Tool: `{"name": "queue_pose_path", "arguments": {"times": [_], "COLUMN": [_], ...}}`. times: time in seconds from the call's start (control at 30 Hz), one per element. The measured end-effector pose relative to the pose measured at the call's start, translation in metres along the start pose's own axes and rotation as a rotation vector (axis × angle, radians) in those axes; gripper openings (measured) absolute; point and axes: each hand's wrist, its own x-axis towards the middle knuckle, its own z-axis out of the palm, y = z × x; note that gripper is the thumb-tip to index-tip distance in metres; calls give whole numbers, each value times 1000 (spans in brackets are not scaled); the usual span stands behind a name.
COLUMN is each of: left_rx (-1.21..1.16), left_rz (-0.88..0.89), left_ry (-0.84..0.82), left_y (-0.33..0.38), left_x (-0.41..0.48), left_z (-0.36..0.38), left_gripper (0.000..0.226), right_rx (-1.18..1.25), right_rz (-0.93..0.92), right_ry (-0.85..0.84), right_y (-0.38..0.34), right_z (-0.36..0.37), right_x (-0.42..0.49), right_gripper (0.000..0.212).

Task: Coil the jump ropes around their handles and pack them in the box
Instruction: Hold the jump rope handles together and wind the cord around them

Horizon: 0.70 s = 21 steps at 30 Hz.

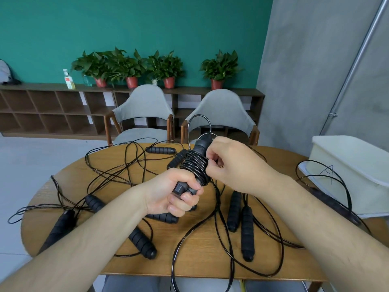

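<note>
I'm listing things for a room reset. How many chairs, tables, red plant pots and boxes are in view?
Chairs: 2
Table: 1
Red pots: 4
Box: 1
Total: 8

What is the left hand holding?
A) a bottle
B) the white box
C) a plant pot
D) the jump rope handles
D: the left hand grips the lower ends of the handles, while the right hand pinches the rope coiled round them.
</note>
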Motion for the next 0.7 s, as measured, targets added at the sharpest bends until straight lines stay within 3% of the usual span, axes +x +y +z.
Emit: {"name": "queue_pose_path", "arguments": {"times": [0.1,0.33,0.57,0.7], "left_rx": [26,5,-129,-85], "left_rz": [2,67,65,50], "left_ry": [13,16,-49,-27], "left_y": [-3,-13,-1,4], "left_x": [1,6,6,5], "left_z": [0,2,2,2], "left_gripper": [13,17,10,10], "right_rx": [-35,140,437,503], "right_rz": [-20,-98,98,186], "right_ry": [-44,-26,159,269], "right_y": [2,5,4,5], "right_z": [3,13,25,21], "right_x": [0,-1,-8,-6], "right_gripper": [7,16,15,14]}}
